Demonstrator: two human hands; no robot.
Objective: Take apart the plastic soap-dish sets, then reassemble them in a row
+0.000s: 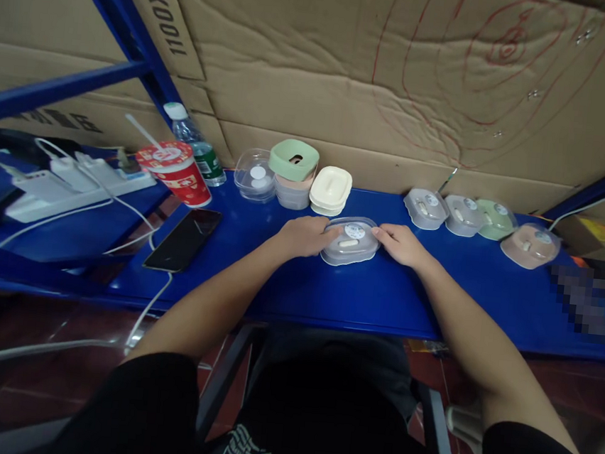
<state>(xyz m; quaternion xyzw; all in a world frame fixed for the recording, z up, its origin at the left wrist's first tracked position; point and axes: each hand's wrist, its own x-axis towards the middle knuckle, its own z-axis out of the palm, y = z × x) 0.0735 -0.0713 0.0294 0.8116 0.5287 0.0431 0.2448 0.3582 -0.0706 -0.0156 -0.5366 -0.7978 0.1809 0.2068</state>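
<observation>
On the blue table lies a small rounded container (356,256) with a clear lid, a round white sticker and a pale tab on top. My left hand (306,236) grips its left side, the thumb resting over the lid. At the opposite edge my right hand (401,244) is closed on the rim, its thumb at the upper right corner. The fingers under the rim are partly hidden. Behind my left hand stand cream lids (330,189), a green frame-like lid (294,160) on stacked tubs, and clear covers (255,175).
Several lidded containers (426,209) stand at the back right, before the cardboard wall (307,63). To the left are a black phone (183,239), a red paper cup (182,176) with a straw, a water bottle (202,153) and a power strip (81,191) with white cables.
</observation>
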